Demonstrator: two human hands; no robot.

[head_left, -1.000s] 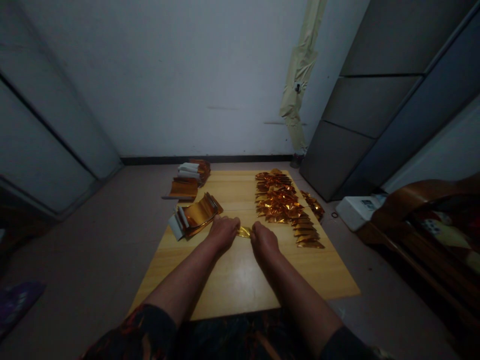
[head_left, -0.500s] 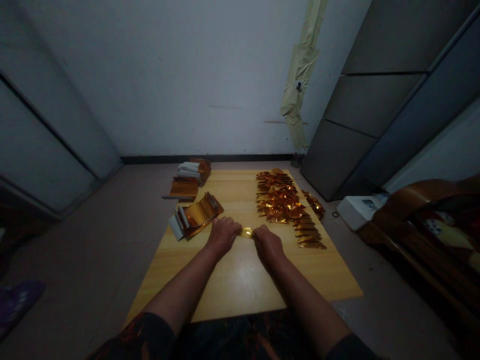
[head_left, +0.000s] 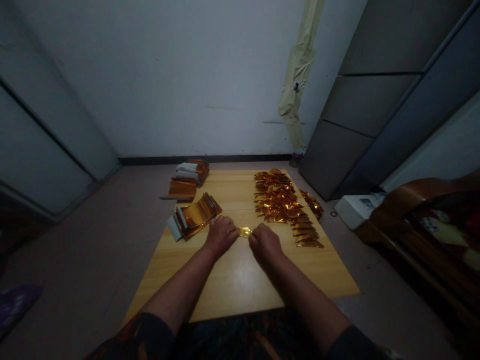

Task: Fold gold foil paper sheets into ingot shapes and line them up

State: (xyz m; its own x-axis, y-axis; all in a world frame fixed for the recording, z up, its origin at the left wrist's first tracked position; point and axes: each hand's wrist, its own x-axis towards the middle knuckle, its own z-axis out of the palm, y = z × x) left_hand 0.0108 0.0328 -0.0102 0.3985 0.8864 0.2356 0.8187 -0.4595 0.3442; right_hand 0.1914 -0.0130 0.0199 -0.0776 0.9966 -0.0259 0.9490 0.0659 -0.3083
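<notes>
On the wooden board (head_left: 240,285), centre, near edge of the work: left hand (head_left: 221,236) and right hand (head_left: 264,245) both curled and close together, holding a small gold foil piece (head_left: 245,232) between them, its ends hidden by the fingers. Just left of the left hand lies a curved stack of foil strips (head_left: 197,216), white-edged at its left end. Two more foil bundles (head_left: 187,180) sit farther left, at the board's far edge. Right of the right hand, folded foil triangles (head_left: 279,200) run in a heaped row, far to near.
</notes>
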